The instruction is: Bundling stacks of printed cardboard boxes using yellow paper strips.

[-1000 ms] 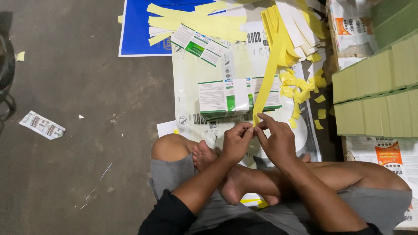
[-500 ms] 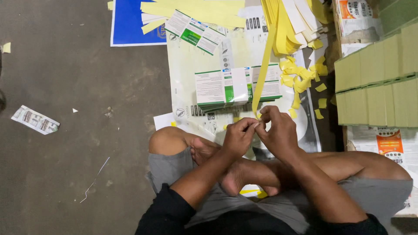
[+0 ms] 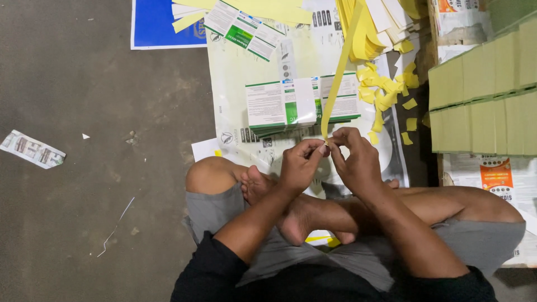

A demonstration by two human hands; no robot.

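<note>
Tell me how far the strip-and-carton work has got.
Looks done: a pile of short yellow scraps lies beside the stack of flat white-and-green cartons. In hand: the left hand and right hand together pinch the lower end of a long yellow strip. Left: a bundle of long yellow strips lies beyond the cartons.

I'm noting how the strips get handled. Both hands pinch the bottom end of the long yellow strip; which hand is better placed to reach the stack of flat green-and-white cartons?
Probably the left hand: the stack of cartons lies mostly above it, while the right hand sits right of the yellow strip, which crosses the stack's right part.
</note>
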